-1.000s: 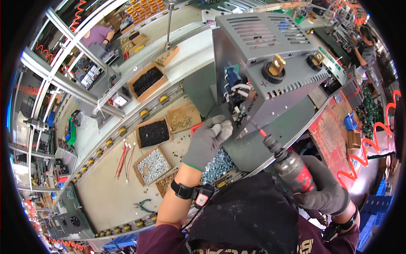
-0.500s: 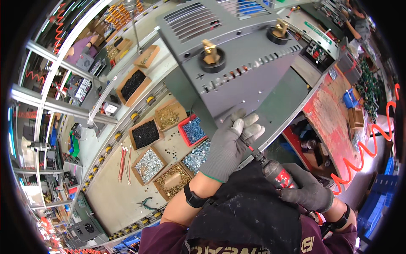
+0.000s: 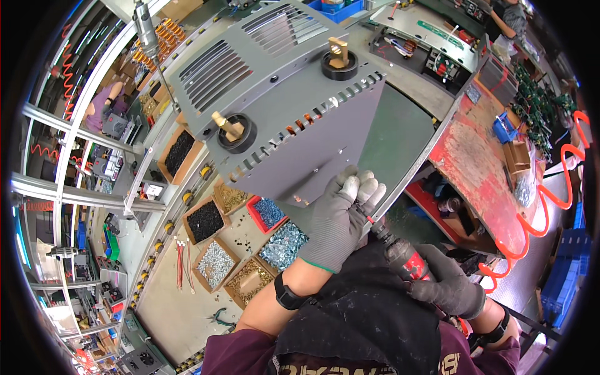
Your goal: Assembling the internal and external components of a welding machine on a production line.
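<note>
Metal case (image 3: 294,119): grey sheet-metal box tipped on the workbench (image 3: 181,312), its slotted top facing up and left, its plain side panel facing the person.
Knobs on case: two black round sockets with brass posts, one near the left corner (image 3: 232,130), one further up by the right edge (image 3: 339,59).
Left hand (image 3: 340,219): in a grey knit glove, laid flat against the lower edge of the case's side panel, fingers spread and pressing on the metal, not wrapped around anything.
Right hand (image 3: 447,287): in a dark glove, fist wrapped tight around the red and black body of a power screwdriver (image 3: 400,253).
Screwdriver tip: points up and left toward the lower edge of the case, passing just under the left hand's fingers; whether the bit touches the metal cannot be told.
Hands together or apart: near each other, the left just above the tool's front end, the right further back on its grip.
Wrist: a black watch band (image 3: 289,295) on the left forearm.
Screw trays (image 3: 250,244): a cluster of small open boxes on the bench just left of the left hand, holding black, silver, brass-coloured and bluish screws.
Air hose (image 3: 550,206): orange coiled line hanging at the right, beside a worn red shelf (image 3: 475,156).
Clothing: dark apron (image 3: 356,325) over a maroon sleeve at the bottom.
</note>
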Motion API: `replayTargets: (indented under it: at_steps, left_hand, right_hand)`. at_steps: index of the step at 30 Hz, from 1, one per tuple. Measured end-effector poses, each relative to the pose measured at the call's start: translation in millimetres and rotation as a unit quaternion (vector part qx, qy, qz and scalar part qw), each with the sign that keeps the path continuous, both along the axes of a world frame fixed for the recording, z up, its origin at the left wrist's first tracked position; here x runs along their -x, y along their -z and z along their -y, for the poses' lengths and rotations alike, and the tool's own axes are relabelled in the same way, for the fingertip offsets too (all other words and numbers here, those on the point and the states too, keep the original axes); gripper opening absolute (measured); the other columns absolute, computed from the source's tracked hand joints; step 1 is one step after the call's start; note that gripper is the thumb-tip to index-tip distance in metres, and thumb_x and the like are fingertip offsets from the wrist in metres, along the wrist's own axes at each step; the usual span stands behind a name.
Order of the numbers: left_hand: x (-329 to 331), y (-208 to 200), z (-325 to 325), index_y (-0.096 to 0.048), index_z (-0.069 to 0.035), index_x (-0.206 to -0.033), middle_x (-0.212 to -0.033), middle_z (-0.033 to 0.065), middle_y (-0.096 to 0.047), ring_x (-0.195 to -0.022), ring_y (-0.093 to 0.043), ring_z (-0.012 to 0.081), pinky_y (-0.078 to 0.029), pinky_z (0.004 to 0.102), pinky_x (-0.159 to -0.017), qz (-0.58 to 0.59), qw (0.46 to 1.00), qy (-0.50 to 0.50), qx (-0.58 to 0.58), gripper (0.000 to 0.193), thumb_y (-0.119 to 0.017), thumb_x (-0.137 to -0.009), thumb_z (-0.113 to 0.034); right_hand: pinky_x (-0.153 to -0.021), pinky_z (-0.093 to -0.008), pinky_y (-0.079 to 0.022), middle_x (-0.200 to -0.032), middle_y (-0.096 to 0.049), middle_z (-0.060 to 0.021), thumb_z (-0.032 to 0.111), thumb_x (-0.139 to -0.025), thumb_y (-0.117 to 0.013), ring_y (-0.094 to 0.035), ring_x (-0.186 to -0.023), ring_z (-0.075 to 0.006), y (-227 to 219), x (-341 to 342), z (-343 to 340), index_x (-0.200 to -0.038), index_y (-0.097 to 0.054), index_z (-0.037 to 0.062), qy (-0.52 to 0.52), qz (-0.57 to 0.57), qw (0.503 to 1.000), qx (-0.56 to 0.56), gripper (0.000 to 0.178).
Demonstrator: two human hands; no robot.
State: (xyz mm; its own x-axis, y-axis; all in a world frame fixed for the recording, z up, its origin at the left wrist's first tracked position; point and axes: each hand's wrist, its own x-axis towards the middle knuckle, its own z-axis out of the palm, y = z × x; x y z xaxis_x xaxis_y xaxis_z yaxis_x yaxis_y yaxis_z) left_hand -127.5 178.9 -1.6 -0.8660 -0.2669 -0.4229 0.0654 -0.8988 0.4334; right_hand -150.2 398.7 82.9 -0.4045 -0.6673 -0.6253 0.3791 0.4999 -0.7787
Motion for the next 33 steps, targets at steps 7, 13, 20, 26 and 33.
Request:
replayTargets:
  at_steps: [7, 13, 20, 26, 33]
  left_hand:
    - [16, 4, -16, -0.046, -0.003, -0.129, -0.117, 0.0130, -0.058, -0.105, -0.062, 0.0196, -0.045, 0.0440, -0.109, -0.089, 0.990, -0.018, 0.108, 0.028, -0.048, -0.103, -0.015]
    - [22, -37, 1, -0.041, -0.005, -0.138, -0.126, 0.0172, -0.056, -0.122, -0.055, 0.0267, -0.040, 0.0437, -0.109, -0.137, 0.978, 0.121, 0.106, 0.047, -0.056, -0.101, -0.029]
    - [-11, -161, 63, -0.061, 0.005, -0.118, -0.120, 0.0169, -0.064, -0.105, -0.065, 0.0247, -0.050, 0.0375, -0.094, -0.130, 0.657, 0.131, 0.731, 0.036, -0.063, -0.092, -0.019]
    - [20, -160, 70, -0.063, -0.003, -0.114, -0.111, 0.0150, -0.064, -0.098, -0.064, 0.0331, -0.051, 0.0402, -0.084, -0.038, 0.370, -0.050, 0.927, 0.038, -0.066, -0.088, -0.030]
    - [37, -138, 64, -0.064, -0.007, -0.114, -0.108, 0.0073, -0.061, -0.097, -0.059, 0.0234, -0.049, 0.0365, -0.083, 0.037, 0.182, -0.058, 0.981, 0.037, -0.064, -0.079, -0.020]
  right_hand:
    - [-0.089, -0.0325, -0.048, -0.112, -0.060, -0.0091, 0.038, -0.079, -0.080, -0.059, -0.099, -0.0159, 2, 3, -9, -0.135, -0.046, -0.0005, 0.075, 0.012, 0.996, 0.041, 0.075]
    - [-0.085, -0.0285, -0.047, -0.114, -0.055, -0.0053, 0.035, -0.075, -0.085, -0.055, -0.099, -0.0131, -23, 36, 0, -0.136, -0.044, 0.0006, 0.116, -0.034, 0.982, 0.147, 0.081]
    - [-0.081, -0.0284, -0.049, -0.107, -0.056, -0.0056, 0.032, -0.073, -0.082, -0.058, -0.094, -0.0133, -62, 105, 39, -0.131, -0.046, 0.0001, 0.070, -0.102, 0.980, 0.158, 0.075]
    - [-0.064, -0.0292, -0.051, -0.090, -0.057, -0.0051, 0.028, -0.080, -0.075, -0.060, -0.070, -0.0132, -80, 123, 63, -0.122, -0.050, 0.0004, 0.031, -0.080, 0.990, 0.116, 0.056]
    - [-0.064, -0.0281, -0.050, -0.088, -0.058, -0.0050, 0.022, -0.082, -0.071, -0.059, -0.071, -0.0116, -92, 121, 68, -0.120, -0.053, 0.0009, 0.044, -0.045, 0.992, 0.113, 0.047]
